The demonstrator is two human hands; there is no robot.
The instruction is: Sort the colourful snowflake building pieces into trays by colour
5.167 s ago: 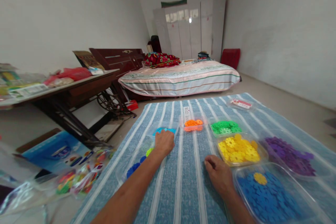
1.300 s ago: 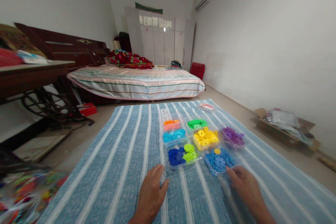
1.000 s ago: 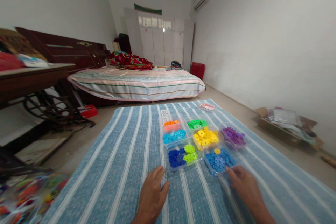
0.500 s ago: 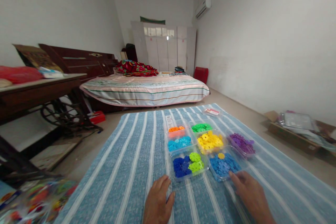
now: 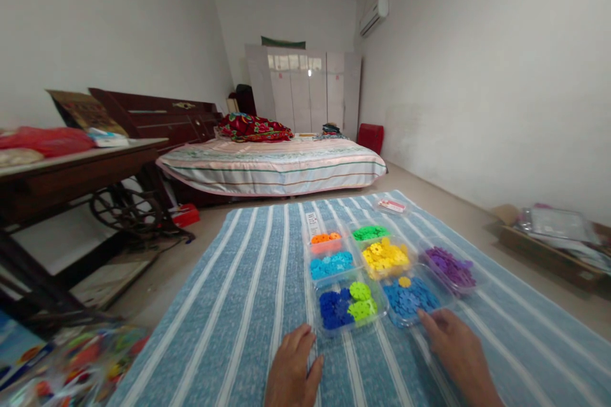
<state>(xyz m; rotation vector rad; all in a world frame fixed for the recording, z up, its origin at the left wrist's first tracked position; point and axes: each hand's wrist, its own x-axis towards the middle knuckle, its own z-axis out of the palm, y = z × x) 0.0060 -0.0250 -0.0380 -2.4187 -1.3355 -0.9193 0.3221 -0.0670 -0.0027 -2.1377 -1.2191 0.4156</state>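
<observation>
The right hand lies open and flat on the striped mat, and its fingertips touch the near edge of the blue tray. This tray is clear plastic, filled with blue flower-shaped pieces and one yellow piece on top. It lies just in front of the hand, at the near right corner of a group of trays. Its long axis seems to run away from the person, slightly to the right. The left hand is also open, palm down on the mat, holding nothing, just before the mixed tray with dark blue and light green pieces.
</observation>
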